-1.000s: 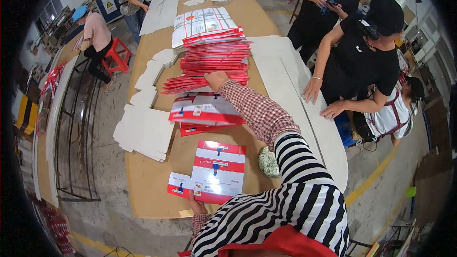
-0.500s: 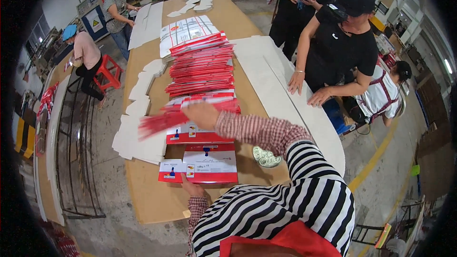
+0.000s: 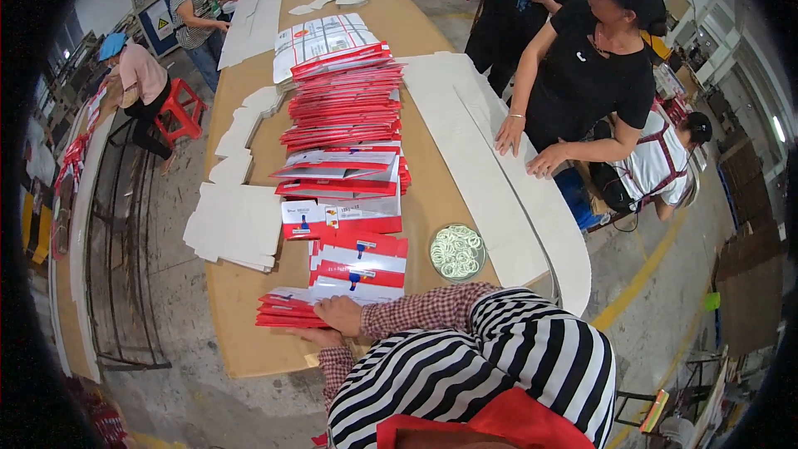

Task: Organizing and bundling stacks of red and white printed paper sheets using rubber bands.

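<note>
A small stack of red folders [image 3: 287, 309] at the table [image 3: 249, 357] near edge is pinched by right hand [image 3: 339, 314], w/ left hand [image 3: 320, 337] laid flat beneath. Just beyond: 1 red-white carton pile [image 3: 357, 264], 1 bowl of rubber bands [image 3: 457, 251].

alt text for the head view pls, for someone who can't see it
Both of the person's hands, the right hand above the left hand, press on a small stack of red and white flat cartons at the near edge of a long brown table. More cartons run up the table; co-workers stand opposite.
</note>
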The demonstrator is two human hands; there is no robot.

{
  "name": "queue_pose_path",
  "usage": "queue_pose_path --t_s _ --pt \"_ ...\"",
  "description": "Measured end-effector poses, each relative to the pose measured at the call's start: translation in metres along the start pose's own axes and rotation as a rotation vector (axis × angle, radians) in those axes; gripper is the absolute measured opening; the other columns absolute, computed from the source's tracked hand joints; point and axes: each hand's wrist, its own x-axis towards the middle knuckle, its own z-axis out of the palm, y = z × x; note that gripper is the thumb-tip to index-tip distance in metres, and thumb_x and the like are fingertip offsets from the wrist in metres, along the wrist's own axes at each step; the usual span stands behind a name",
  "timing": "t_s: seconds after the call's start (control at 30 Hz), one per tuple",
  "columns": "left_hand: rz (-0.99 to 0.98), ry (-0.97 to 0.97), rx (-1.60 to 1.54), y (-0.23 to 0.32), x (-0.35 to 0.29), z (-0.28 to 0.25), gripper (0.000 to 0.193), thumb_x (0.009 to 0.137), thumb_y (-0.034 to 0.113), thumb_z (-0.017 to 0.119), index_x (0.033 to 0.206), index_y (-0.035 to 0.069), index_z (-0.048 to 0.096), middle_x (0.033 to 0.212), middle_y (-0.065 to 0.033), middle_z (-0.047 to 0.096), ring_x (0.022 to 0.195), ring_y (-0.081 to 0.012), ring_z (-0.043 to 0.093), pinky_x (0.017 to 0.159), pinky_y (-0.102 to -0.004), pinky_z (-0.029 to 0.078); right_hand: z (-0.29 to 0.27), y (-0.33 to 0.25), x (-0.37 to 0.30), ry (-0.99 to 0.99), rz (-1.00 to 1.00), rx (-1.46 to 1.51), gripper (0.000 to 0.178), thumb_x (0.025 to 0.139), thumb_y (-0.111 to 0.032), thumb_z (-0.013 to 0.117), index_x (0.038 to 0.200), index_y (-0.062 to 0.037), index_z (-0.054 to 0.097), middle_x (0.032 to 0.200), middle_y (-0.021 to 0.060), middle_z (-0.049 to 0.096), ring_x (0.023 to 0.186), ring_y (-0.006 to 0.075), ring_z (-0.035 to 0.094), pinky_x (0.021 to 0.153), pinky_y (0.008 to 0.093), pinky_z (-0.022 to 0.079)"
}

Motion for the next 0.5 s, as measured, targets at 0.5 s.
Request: queue_pose_path --t_s 0.5 --pt "0.2 0.153 0.356 0.015 0.015 -0.087 0.035 0.076 0.013 0.059 0.108 -0.001 0.05 0.1 -0.0128 0.058 0.082 -0.0255 0.06 0.07 -0.0361 0.052 0.026 -0.007 -0.032 -0.274 -0.252 0.435 0.042 0.068 -0.031 0.061 0.098 -0.0029 0.054 0.089 0.0141 0.057 0.085 0.0321 0.054 0.069 0.0474 0.045"
